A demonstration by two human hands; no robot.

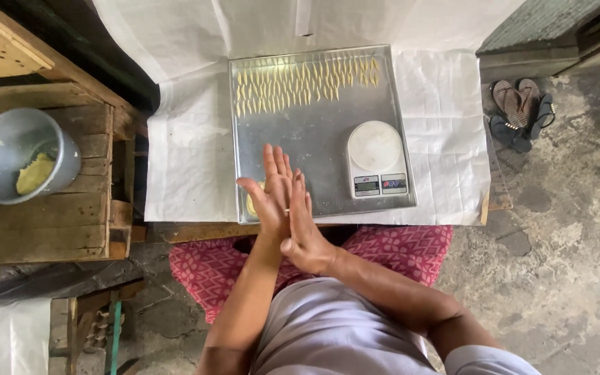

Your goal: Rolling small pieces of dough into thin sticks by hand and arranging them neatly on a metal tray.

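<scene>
We press our left hand (270,191) flat vs. our right hand (305,232), palms together, fingers straight, over the near edge of the tray (314,132). A bit of yellow dough (251,203) peeks out just left of the left palm; can't tell if more sits between the palms, so grip = pressed together, contents unclear.

Tray: thin, dull metal, square w/ low rim, on a white cloth (189,146) over the counter (196,230). Along its far edge lie rows of small pale-yellow dough strips (300,83), slim w/ pointed ends. A white scale (376,161) w/ round plate sits at the tray's near right.

Left: rough wooden crate (43,222) bearing a grey metal cup (19,161) w/ a lump of yellow dough inside. Right: dark sandals (522,111) on a cracked concrete floor (564,264).
</scene>
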